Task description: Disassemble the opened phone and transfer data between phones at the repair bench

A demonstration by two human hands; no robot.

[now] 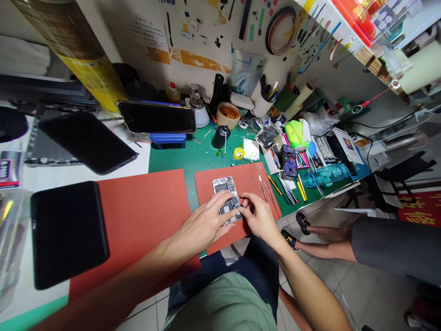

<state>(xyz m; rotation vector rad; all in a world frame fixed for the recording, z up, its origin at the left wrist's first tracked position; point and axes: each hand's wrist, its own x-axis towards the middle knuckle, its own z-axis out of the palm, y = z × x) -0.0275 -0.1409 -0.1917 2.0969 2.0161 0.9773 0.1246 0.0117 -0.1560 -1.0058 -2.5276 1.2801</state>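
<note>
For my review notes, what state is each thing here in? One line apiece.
Opened phone: internals exposed
Left hand: fingers across the opened phone
Right hand: fingertips at its edge
Propped phone: screen dark
Front-left device: dark, unlit
Back-left device: dark, unlit
Phone at right: screen lit
Clear blue bottle: lying on its side

No wording can be read with certainty. Large yellow Chinese characters stand on the red banner [422, 212] at the right, partly cut off. Rows of tiny print cover the white paper sheet [148, 31] on the wall, and a blurred line of characters heads the pale-blue flat packet [247, 69]. Pale capitals on the dark-blue and white box [9, 169] at the left edge are unclear. A square white code marks the opened smartphone's black battery [222, 208].
</note>
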